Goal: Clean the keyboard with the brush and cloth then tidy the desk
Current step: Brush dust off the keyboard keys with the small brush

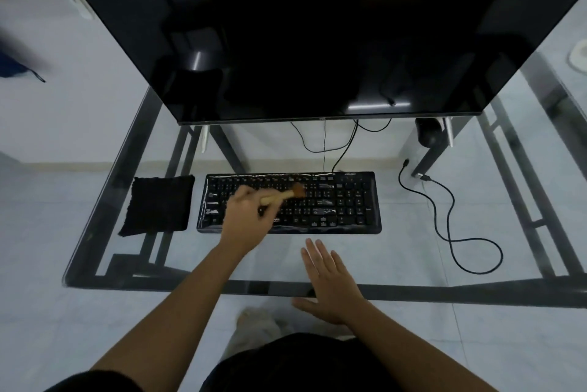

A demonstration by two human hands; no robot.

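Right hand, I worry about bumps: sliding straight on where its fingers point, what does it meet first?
Probably the keyboard, at its front edge: the open right hand points at it, with only bare desk between. Hand height is unclear.

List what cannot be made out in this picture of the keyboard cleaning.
Head view: key legends on the keyboard are too small, with glare over them.
Head view: the bristles of the brush are blurred; the handle's end is hidden inside the grip of the left hand.
Head view: a blue thing is blurred and cut off by the left edge.
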